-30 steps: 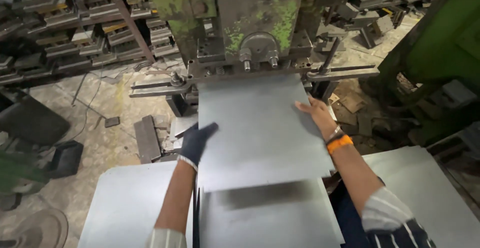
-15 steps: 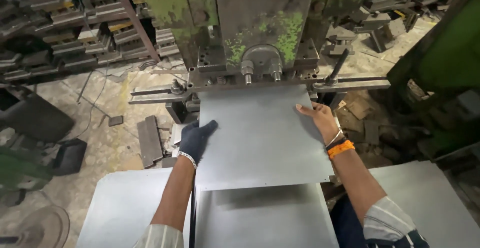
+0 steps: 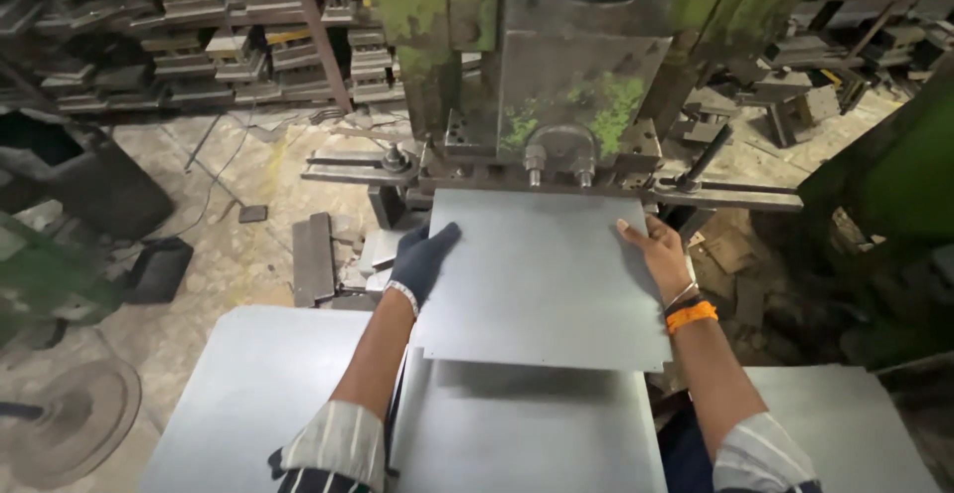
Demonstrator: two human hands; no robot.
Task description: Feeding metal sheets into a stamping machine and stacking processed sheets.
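A flat grey metal sheet [image 3: 542, 279] lies between my two hands, its far edge under the green press machine [image 3: 556, 76]. My left hand [image 3: 425, 257], in a dark glove, grips the sheet's left edge. My right hand [image 3: 658, 252], bare with an orange wristband, presses on the sheet's right edge. The sheet's near edge hangs above a stack of similar sheets [image 3: 527, 433] in front of me.
More grey sheets lie at the lower left [image 3: 258, 394] and lower right [image 3: 845, 423]. Racks of metal dies [image 3: 199, 46] line the back left. A metal block [image 3: 316, 259] lies on the floor left of the press. A handle lever [image 3: 708, 158] sticks up at the press's right.
Both hands have pushed the sheet forward, so its far edge now reaches under the press. The view has shifted closer to the machine.
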